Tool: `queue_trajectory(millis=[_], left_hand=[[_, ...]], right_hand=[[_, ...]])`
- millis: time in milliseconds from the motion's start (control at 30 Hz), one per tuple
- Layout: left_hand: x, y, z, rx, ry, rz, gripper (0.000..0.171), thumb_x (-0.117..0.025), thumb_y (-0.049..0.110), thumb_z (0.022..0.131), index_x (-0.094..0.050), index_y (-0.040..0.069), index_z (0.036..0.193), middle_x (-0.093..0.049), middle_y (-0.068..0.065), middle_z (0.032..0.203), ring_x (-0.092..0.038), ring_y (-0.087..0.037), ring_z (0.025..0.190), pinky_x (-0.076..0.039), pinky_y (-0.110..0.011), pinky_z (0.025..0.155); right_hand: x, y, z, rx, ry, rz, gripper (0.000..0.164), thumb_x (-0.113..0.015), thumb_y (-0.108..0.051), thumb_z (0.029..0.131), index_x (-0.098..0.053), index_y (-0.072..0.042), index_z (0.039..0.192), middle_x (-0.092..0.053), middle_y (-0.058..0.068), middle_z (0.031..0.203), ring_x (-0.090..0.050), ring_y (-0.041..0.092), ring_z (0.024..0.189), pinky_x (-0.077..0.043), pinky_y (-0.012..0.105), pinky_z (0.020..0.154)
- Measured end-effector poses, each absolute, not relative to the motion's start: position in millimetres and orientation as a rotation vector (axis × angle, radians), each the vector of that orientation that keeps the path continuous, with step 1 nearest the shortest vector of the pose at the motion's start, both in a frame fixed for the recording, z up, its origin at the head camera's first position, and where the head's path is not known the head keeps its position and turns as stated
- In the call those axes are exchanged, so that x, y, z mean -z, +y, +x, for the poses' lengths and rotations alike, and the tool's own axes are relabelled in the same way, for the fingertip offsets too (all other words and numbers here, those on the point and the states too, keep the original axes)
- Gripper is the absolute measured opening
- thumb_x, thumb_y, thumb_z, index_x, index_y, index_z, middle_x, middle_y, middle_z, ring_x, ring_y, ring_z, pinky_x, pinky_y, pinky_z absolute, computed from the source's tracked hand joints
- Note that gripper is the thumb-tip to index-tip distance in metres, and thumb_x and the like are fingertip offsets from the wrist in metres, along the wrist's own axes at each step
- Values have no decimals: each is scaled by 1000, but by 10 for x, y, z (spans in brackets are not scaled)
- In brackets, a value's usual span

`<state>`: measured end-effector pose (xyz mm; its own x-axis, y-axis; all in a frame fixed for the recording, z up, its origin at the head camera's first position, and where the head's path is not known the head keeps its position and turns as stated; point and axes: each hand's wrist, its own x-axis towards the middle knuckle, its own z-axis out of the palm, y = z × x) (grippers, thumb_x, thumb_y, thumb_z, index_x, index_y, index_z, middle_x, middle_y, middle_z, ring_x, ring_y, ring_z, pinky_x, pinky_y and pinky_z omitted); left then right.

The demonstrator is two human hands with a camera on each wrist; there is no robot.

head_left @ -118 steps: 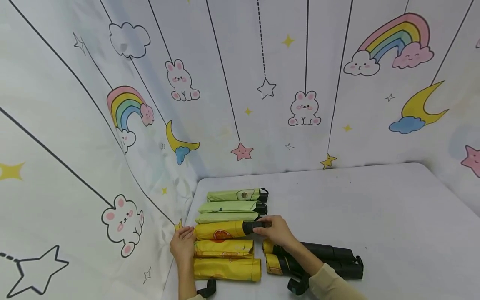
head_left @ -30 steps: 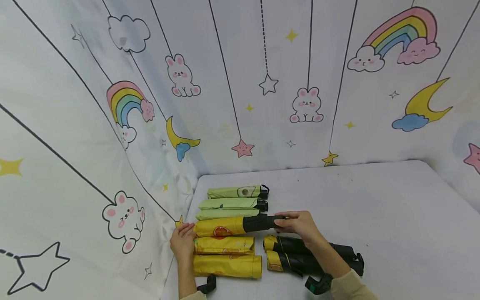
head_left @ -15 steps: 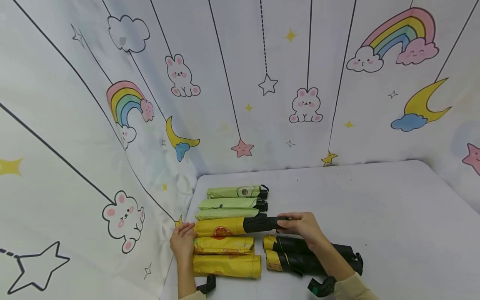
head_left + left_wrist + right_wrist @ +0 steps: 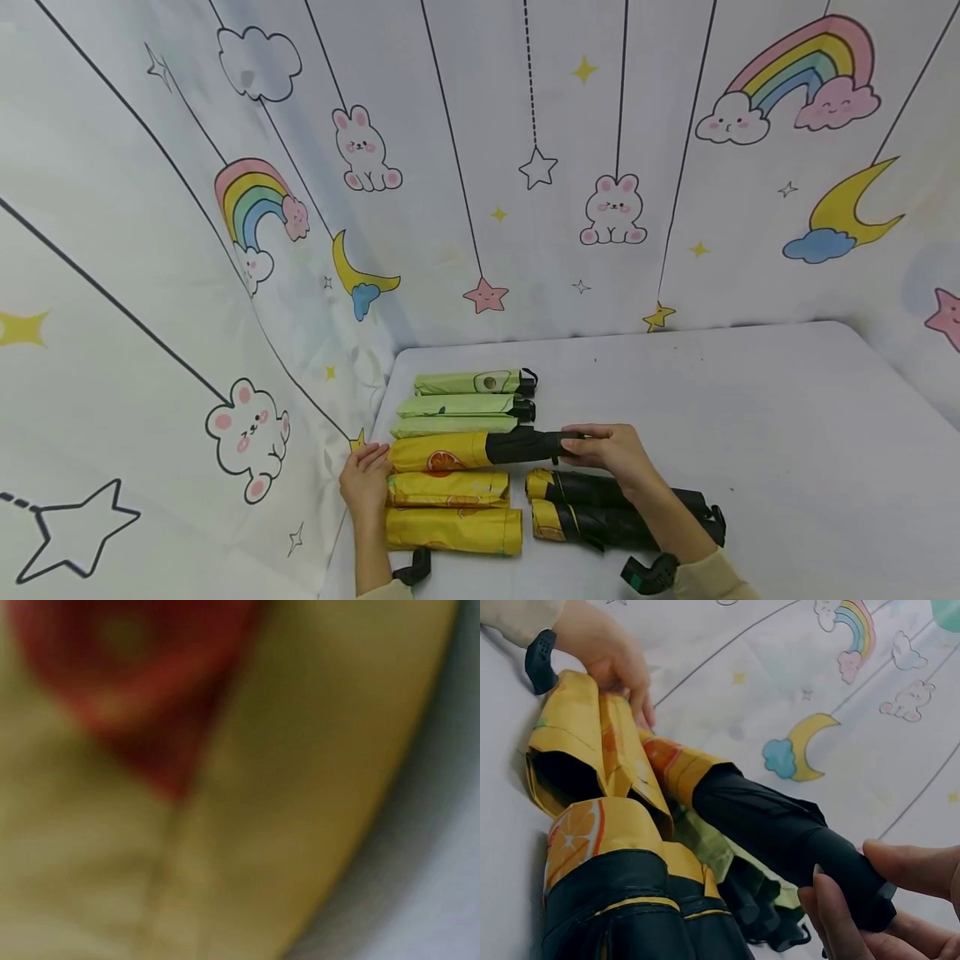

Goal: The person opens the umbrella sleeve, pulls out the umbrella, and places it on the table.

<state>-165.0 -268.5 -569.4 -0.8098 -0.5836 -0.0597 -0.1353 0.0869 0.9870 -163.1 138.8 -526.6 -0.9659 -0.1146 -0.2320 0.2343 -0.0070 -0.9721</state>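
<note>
In the head view, my right hand (image 4: 613,454) pinches the end of a black folding umbrella (image 4: 525,446), thumb and fingers on opposite sides of it. The umbrella's other part sits inside a yellow orange-print sleeve (image 4: 438,452). My left hand (image 4: 365,482) holds that sleeve's left end with its fingertips. Two more yellow sleeves (image 4: 453,531) lie just nearer; the right wrist view shows a hollow open end on one sleeve (image 4: 566,742). Two black umbrellas (image 4: 592,525) with yellow orange-print ends lie to their right. The left wrist view is a blur of yellow and red cloth.
Several green umbrellas (image 4: 465,406) with black ends, one with an avocado print, lie in a row beyond the yellow ones. They are on a white table (image 4: 750,400). A white curtain (image 4: 480,167) with cartoon prints closes off the back and left side.
My right hand has moved right, drawing more of the black umbrella out of the yellow sleeve, mostly before the last second. My left hand stays at the sleeve's left end.
</note>
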Motion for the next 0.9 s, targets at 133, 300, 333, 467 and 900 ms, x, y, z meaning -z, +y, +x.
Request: queue_trajectory(millis=[133,300,333,467,900], left_hand=[[5691,-2692,-1646,1770,-2025,720,40,-68,-12,93,-61,-6,132,-70,-26,127,-73,-30,111,-56,-12,72],[5685,-2692,-1634,1777,-2023,709,40,-68,-11,93,-61,-7,132,-69,-27,128,-73,-31,112,-56,-12,72],[5682,-2690,-1631,1778,-2021,707,39,-68,-12,93,-61,-7,132,-69,-27,128,-73,-31,112,-56,-12,73],[5686,-2687,-1627,1776,-2022,697,40,-67,-12,93,-60,-8,132,-69,-28,128,-73,-29,110,-56,-12,73],[5664,-2673,-1629,1766,-2043,706,39,-67,-11,94,-60,-7,132,-68,-27,129,-70,-34,117,-56,-12,74]], right_hand=[[5270,1422,-1622,2043,2048,134,46,-84,-29,89,-75,-3,126,-78,12,110,-78,28,95,-53,54,104],[5283,1474,-1631,2042,2023,143,48,-84,-30,90,-74,-4,128,-78,12,111,-78,28,96,-49,55,108],[5281,1485,-1629,2048,2018,141,48,-84,-29,90,-74,-3,128,-78,12,111,-78,28,96,-50,54,108],[5279,1531,-1616,2074,2002,140,48,-85,-29,89,-74,-2,127,-78,13,112,-78,29,96,-52,50,106],[5233,1649,-1584,2072,2013,138,53,-84,-29,90,-71,1,131,-76,13,119,-78,29,98,-46,54,112]])
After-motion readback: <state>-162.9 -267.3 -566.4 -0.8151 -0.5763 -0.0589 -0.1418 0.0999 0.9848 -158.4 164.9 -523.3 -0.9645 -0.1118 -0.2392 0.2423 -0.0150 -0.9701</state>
